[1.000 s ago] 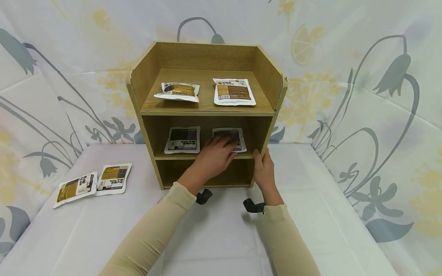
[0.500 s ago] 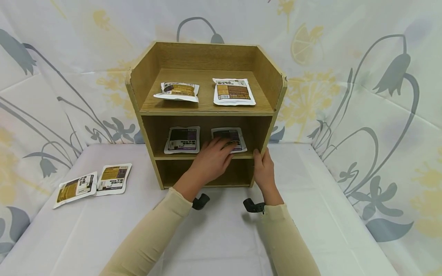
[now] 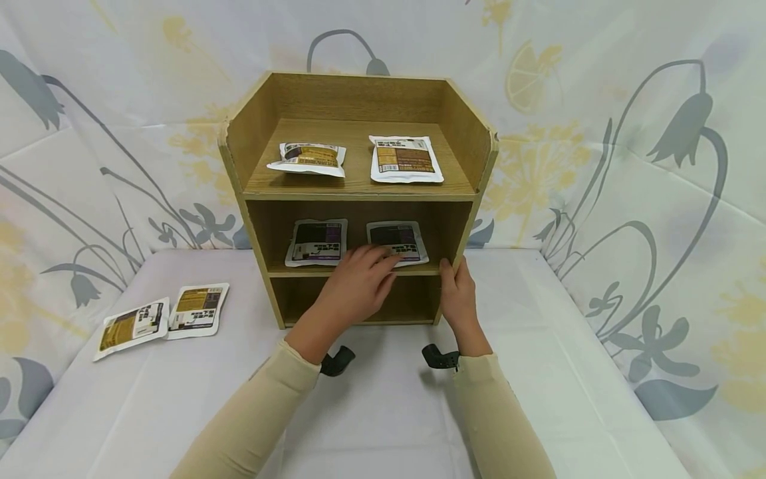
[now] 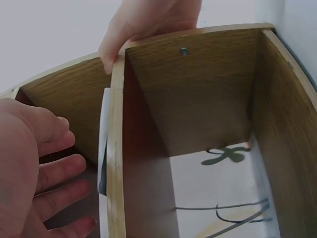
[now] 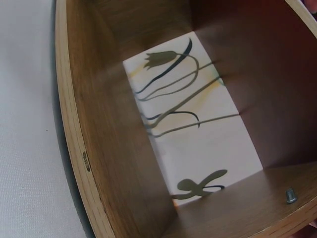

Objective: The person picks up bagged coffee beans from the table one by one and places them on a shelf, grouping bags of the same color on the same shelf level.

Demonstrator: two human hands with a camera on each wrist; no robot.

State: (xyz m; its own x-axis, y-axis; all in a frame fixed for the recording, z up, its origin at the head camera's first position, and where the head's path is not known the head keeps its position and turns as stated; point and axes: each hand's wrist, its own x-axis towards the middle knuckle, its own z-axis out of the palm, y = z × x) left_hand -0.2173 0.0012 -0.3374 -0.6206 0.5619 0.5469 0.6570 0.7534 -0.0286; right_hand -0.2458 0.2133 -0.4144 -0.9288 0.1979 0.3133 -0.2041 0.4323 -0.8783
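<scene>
A small wooden shelf unit (image 3: 360, 197) stands against the back cloth. My left hand (image 3: 358, 283) is in front of its middle shelf, fingers loosely bent and holding nothing. The fingertips are by the near edge of a white-edged flat pouch (image 3: 396, 238); whether they touch it I cannot tell. In the left wrist view that hand (image 4: 34, 173) shows spread, relaxed fingers. A second dark-labelled pouch (image 3: 317, 243) lies to the left on the same shelf. My right hand (image 3: 458, 299) grips the unit's right side panel, its thumb at the front edge near the middle shelf.
On the top shelf lie a puffy pouch (image 3: 311, 158) and a flatter pouch (image 3: 405, 159). Two more pouches, one (image 3: 133, 326) partly touching the other (image 3: 197, 310), lie on the white table cloth (image 3: 359, 426) at left. A lower compartment (image 3: 395, 305) opens beneath the middle shelf.
My left hand has drawn back toward the left and nearer to me, off the right pouch on the middle shelf, uncovering more of it. My right hand stays on the side panel.
</scene>
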